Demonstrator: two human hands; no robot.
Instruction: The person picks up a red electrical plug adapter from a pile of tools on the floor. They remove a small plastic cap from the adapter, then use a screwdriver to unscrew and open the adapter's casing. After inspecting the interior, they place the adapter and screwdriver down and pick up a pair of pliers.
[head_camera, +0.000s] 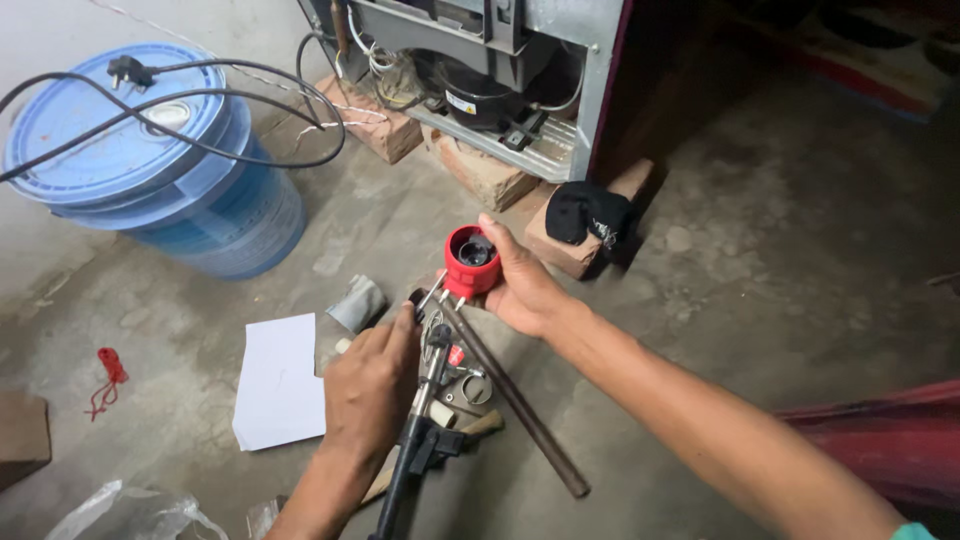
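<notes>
Holding a red cylindrical component (471, 261) above the concrete floor (760, 260), the right hand (520, 290) has its fingers clasped around the body, metal pins pointing down-left. The left hand (370, 385) grips a black-handled tool (420, 440), fingers clenched on its shaft, tip just beside the pins. A dark metal rod (515, 400) lies below. A blue lidded drum (150, 160) stands well apart.

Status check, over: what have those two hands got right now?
Right hand grips red round part. Left hand holds black tool at its metal pins. Dark rod lies underneath.
</notes>
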